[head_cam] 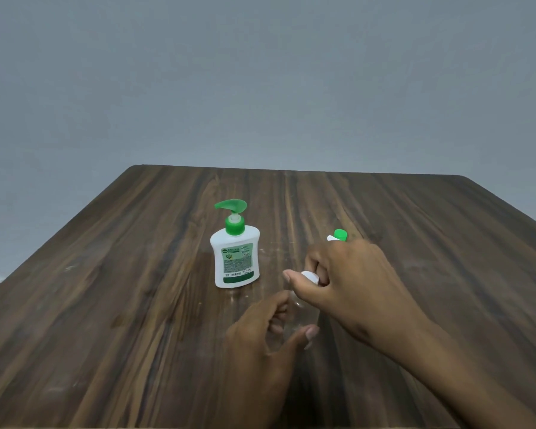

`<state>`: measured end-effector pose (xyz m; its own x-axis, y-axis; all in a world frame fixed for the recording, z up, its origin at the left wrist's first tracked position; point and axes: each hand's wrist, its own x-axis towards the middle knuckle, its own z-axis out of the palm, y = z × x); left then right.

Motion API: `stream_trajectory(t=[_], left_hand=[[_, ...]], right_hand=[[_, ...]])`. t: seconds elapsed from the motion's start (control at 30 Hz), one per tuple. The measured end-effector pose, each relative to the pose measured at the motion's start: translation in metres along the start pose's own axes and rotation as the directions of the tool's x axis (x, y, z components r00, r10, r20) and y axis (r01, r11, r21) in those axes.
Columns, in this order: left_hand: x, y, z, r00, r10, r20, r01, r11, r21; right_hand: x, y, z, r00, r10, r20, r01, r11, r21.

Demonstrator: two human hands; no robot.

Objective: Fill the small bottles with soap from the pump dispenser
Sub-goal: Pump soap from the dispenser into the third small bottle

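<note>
A: So, we see a small clear bottle standing near the middle of the table, its plastic so transparent that the wood grain shows through it. Our left hand curls round its body, thumb on the right side, fingers on the left.

B: And our right hand pinches the white cap on top of it, thumb and bent fingers closed on the round, smooth lid.

A: Just left and a little farther stands the pump dispenser: a white, glossy, broad-shouldered bottle with a green collar, a green leaf-shaped pump head pointing left, and a green-and-white label.

B: Behind our right hand a second small bottle peeks out; we can make out only its green cap and a bit of white below it. The rest is hidden.

A: All of it sits on the dark wooden table, streaked lengthwise, with rounded far corners.

B: Wide bare wood lies to the left, to the right and toward the far edge, where a plain grey wall rises.
</note>
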<state>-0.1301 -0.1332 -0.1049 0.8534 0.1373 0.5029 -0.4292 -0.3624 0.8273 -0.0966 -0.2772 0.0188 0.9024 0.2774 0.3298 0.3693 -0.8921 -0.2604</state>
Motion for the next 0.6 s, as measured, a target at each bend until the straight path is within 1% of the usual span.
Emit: stream_trajectory(t=[0.07, 0.13, 0.27, 0.4, 0.53, 0.57, 0.6], left_hand=[[0.003, -0.001, -0.008, 0.997, -0.003, 0.071, 0.004, 1.0, -0.01], [0.007, -0.004, -0.017, 0.99, -0.001, 0.142, 0.004, 1.0, -0.017], [0.012, -0.011, -0.03, 0.973, 0.002, 0.231, 0.0, 1.0, -0.008], [0.014, -0.014, -0.034, 0.967, -0.013, 0.253, 0.019, 1.0, -0.021], [0.013, -0.017, -0.038, 0.961, -0.023, 0.274, 0.031, 0.999, -0.028], [0.013, -0.017, -0.039, 0.961, -0.025, 0.277, 0.033, 0.999, -0.023], [0.012, -0.017, -0.039, 0.96, -0.024, 0.277, 0.03, 0.999, -0.018]], right_hand=[[0.0, 0.003, -0.004, 0.997, -0.055, 0.058, 0.053, 0.998, 0.029], [0.002, 0.007, -0.01, 0.982, -0.14, 0.129, 0.129, 0.988, 0.089], [0.005, 0.013, -0.021, 0.91, -0.311, 0.274, 0.272, 0.947, 0.171], [0.006, 0.016, -0.022, 0.891, -0.339, 0.302, 0.285, 0.936, 0.208], [0.001, 0.015, -0.021, 0.889, -0.364, 0.278, 0.268, 0.906, 0.328], [0.0, 0.014, -0.02, 0.9, -0.344, 0.267, 0.26, 0.917, 0.304], [0.0, 0.013, -0.019, 0.91, -0.314, 0.271, 0.258, 0.94, 0.223]])
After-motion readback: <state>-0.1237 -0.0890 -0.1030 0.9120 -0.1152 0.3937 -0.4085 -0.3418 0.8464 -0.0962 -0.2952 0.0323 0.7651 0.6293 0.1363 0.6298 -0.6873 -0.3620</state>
